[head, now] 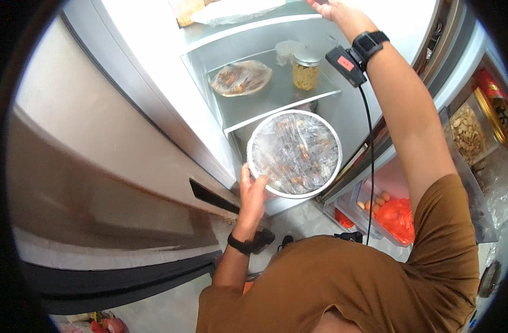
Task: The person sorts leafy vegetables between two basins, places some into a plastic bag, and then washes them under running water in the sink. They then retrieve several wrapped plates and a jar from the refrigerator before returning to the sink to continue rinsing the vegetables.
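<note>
My left hand (254,187) grips the near left rim of a round white-rimmed bowl (295,154), its thumb over the edge. Plastic wrap covers the bowl, and the dark food beneath shows only dimly. The bowl is in front of the open refrigerator, just below the edge of a glass shelf (275,100). Up at the top edge of the view, my right hand (331,9) reaches over the upper shelf (254,28). Its fingers are partly cut off, so what they touch cannot be seen.
A wrapped dish (241,78), a metal-lidded jar (307,70) and a pale container (288,52) stand on the glass shelf. The open door at right holds eggs (379,202), a red plastic bag (397,218) and a gold-lidded jar (472,125). A black cable (369,166) hangs from my right wrist.
</note>
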Available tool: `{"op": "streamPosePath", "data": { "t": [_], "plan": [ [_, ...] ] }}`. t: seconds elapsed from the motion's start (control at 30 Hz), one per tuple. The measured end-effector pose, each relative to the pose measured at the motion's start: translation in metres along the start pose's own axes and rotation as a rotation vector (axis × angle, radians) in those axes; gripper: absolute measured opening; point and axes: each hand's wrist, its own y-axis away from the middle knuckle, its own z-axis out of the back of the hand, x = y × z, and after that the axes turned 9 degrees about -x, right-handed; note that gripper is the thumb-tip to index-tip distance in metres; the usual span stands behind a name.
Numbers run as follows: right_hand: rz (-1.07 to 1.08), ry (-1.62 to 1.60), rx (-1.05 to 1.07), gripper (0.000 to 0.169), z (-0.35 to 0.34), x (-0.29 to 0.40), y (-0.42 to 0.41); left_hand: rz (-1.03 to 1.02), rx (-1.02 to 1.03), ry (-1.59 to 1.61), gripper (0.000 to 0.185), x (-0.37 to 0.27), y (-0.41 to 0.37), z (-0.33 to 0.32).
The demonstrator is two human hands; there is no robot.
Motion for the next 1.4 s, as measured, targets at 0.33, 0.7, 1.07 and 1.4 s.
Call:
{"op": "streamPosePath", "data": {
  "t": [0.33, 0.7, 1.07, 1.4],
  "plan": [
    [0.042, 0.047, 0.007, 0.035, -0.003, -0.003, -0.005, 0.056, 0.023, 0.018, 0.040, 0.003, -0.004, 0.005],
    [0.119, 0.035, -0.220, 0.055, 0.003, -0.039, 0.155, 0.072, 0.055, 0.092, 0.040, 0.007, -0.009, 0.009],
    [-0.926, -0.778, 0.363, 0.062, -0.016, -0.116, 0.315, 0.079, 0.087, 0.078, 0.034, 0.010, -0.016, 0.011],
    [-0.946, -0.804, 0.094, 0.048, -0.045, -0.106, 0.326, 0.190, 0.223, 0.222, 0.044, 0.017, -0.028, 0.022]
  ]
}}
